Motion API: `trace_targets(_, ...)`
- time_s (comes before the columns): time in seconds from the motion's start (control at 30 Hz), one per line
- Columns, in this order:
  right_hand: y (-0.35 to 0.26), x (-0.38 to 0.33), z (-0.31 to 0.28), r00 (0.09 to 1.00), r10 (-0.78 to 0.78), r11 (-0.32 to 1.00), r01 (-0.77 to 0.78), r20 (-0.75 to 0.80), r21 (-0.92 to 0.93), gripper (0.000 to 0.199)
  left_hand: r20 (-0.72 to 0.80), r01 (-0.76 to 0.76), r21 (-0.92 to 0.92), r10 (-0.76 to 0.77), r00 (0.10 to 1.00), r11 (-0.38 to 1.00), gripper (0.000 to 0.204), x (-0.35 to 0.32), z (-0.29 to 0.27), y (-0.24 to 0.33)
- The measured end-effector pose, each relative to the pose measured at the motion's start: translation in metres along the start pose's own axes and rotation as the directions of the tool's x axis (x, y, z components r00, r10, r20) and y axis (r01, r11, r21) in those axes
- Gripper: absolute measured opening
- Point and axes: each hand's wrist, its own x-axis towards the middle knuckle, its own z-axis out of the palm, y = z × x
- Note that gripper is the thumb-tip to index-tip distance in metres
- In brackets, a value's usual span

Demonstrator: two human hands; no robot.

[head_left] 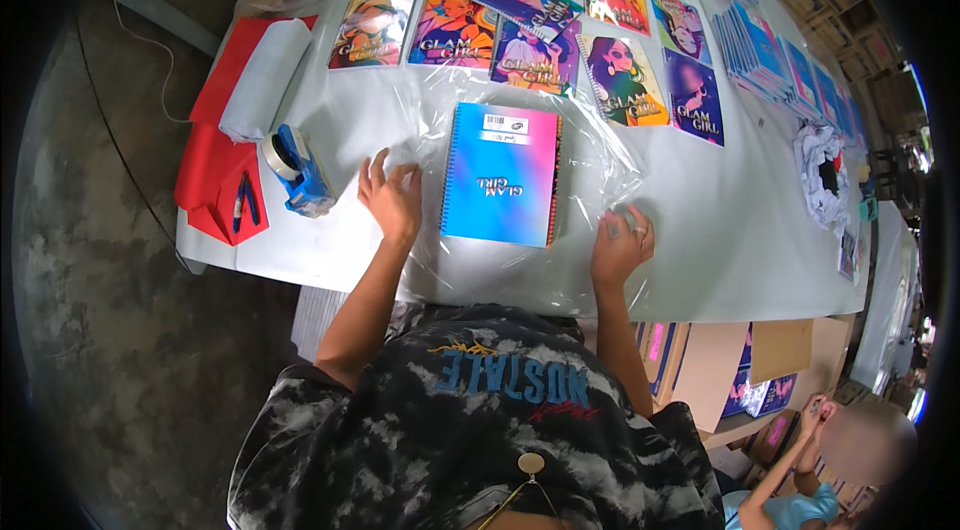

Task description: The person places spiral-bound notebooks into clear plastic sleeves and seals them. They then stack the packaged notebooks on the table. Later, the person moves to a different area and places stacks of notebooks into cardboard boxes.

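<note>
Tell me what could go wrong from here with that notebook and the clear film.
The clear film looks thin and wrinkled, so it might snag on the notebook's spiral binding.
The blue tape dispenser stands near the left hand and could get knocked.
The pens lie near the table's left edge and might roll off.

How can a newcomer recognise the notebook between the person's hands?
On the white table, look between the left hand and right hand. There, on clear plastic film, lies the spiral notebook. Its blue-to-pink cover has white labels, unlike the illustrated covers beyond it.
</note>
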Motion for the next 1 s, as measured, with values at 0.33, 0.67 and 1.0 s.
trace_targets(0.33, 0.038, 0.041, -0.016, 0.879, 0.27, 0.688, -0.461, 0.393, 0.56, 0.045, 0.474, 0.46, -0.478, -0.22, 0.852, 0.748, 0.027, 0.047, -0.039, -0.018)
trace_targets(0.67, 0.023, 0.044, -0.036, 0.86, 0.374, 0.582, -0.509, 0.346, 0.635, 0.032, 0.486, 0.344, -0.672, 0.04, 0.873, 0.656, 0.026, 0.042, -0.07, 0.016)
trace_targets(1.0, 0.004, 0.073, -0.068, 0.809, 0.041, 0.82, -0.362, 0.587, 0.443, 0.032, 0.612, 0.287, -0.662, 0.279, 0.74, 0.692, 0.016, 0.061, -0.067, 0.018)
